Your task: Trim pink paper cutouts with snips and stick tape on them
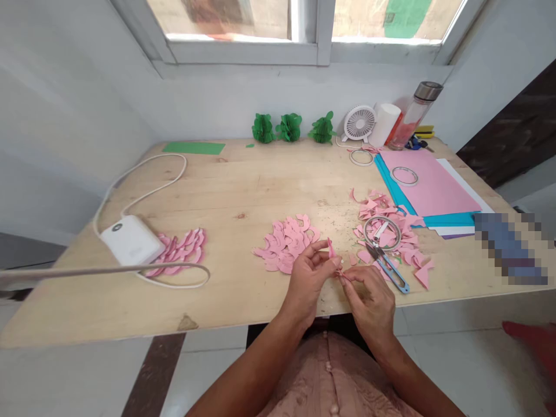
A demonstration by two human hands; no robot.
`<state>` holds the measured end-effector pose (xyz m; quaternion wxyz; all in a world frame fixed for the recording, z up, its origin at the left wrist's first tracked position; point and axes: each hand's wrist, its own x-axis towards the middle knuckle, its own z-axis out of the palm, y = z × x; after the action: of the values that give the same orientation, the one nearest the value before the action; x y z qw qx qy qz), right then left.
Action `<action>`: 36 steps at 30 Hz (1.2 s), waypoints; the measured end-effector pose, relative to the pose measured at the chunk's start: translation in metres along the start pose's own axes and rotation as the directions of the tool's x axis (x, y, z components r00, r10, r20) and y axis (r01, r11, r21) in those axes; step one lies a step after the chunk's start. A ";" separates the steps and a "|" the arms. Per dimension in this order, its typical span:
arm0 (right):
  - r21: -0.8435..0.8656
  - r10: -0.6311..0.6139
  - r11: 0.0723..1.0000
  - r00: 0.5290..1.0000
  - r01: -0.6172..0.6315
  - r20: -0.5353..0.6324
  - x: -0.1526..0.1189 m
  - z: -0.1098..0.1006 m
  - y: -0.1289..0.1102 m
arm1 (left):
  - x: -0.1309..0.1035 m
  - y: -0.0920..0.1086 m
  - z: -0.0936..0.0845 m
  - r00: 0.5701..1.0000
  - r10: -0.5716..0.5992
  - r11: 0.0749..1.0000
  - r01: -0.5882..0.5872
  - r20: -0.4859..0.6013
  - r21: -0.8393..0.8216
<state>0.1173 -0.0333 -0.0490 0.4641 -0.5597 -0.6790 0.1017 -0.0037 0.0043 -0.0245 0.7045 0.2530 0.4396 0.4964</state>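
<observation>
Near the table's front edge, my left hand point(310, 278) pinches a small pink paper piece point(331, 248) that stands up between its fingers. My right hand point(371, 295) is closed on the lower end of the same pink paper, fingertips almost touching those of my left hand. Behind my left hand lies a pile of curved pink paper pieces point(284, 243). Blue-handled snips point(393, 272) and a tape roll point(382, 233) rest on pink paper scraps point(408, 234) just beyond my right hand. Another stack of pink pieces point(186, 252) lies farther left.
A white box point(132, 240) with a cable sits at the left, by a green paper strip point(194, 148). Green paper shapes point(288, 127), a small fan point(359, 123) and a bottle point(414, 119) line the wall. Pink sheets point(447, 188) lie at the right.
</observation>
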 end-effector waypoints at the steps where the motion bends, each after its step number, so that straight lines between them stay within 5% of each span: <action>1: 0.000 -0.002 1.000 1.000 0.002 0.000 0.000 0.000 0.000 | 0.000 0.000 0.000 1.000 0.004 1.000 -0.004 0.002 -0.001; 10: 0.079 0.079 0.993 0.995 -0.084 0.068 -0.003 0.001 -0.002 | -0.001 -0.001 -0.001 1.000 0.030 0.999 -0.030 -0.008 0.028; 17: 0.246 0.353 0.891 0.923 -0.381 0.152 0.003 -0.006 -0.001 | -0.002 -0.001 -0.001 0.994 0.107 0.989 -0.107 0.007 0.104; 28: 0.357 0.474 0.741 0.820 -0.568 0.321 0.018 -0.002 -0.001 | -0.010 -0.006 0.000 0.959 0.247 0.805 -0.282 0.136 0.521; 36: 0.403 0.525 0.663 0.775 -0.631 0.351 0.019 -0.004 0.004 | -0.006 -0.004 -0.002 0.994 0.082 0.933 -0.103 0.075 0.344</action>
<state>0.1243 -0.0166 -0.0397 0.4629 -0.5933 -0.4581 0.4732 -0.0042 -0.0027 -0.0263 0.6374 0.4083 0.4866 0.4361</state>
